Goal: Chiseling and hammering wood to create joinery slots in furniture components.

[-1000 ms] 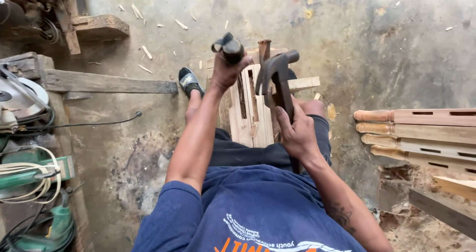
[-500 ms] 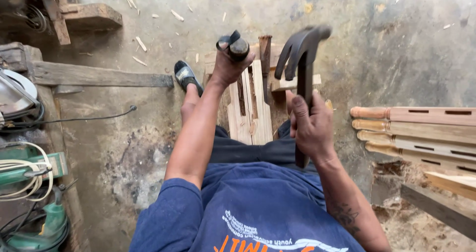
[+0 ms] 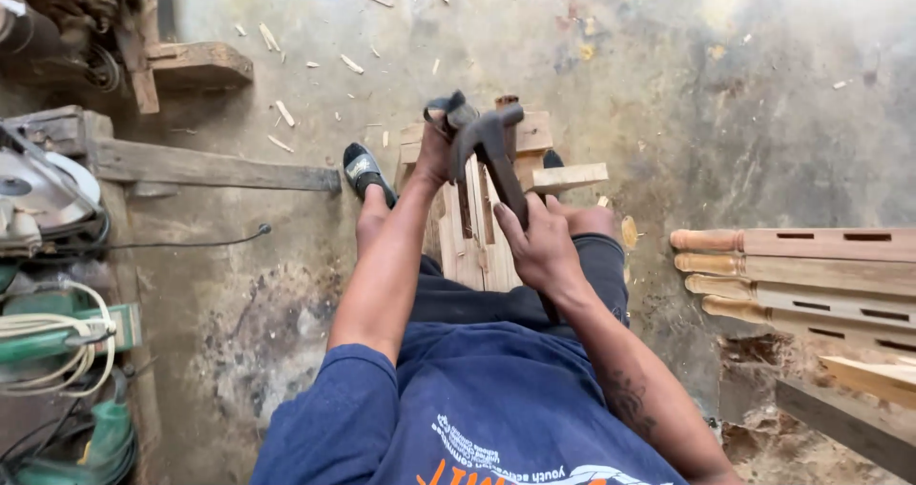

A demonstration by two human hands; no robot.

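Hammer in the right hand: its dark handle runs up from the closed fist, and the dark clawed head sits level with the top of a small wooden frame standing between the person's knees. The right hand is wrapped tight round the lower part of the handle, knuckles toward the camera. The left hand is closed over a dark, rounded tool held at the top of the frame, just beside the hammer head; whether head and tool are touching I cannot tell. The frame is pale sawn timber, upright slats with a short crosspiece sticking out to the right, and it stands on the stained concrete floor among scattered wood chips. A foot in a dark sandal rests on the floor just left of the frame. To the right, well apart from the hands, lie several turned wooden legs with cut mortise slots, stacked side by side. At far left sit a circular saw, a coiled pale cable and a long weathered plank.
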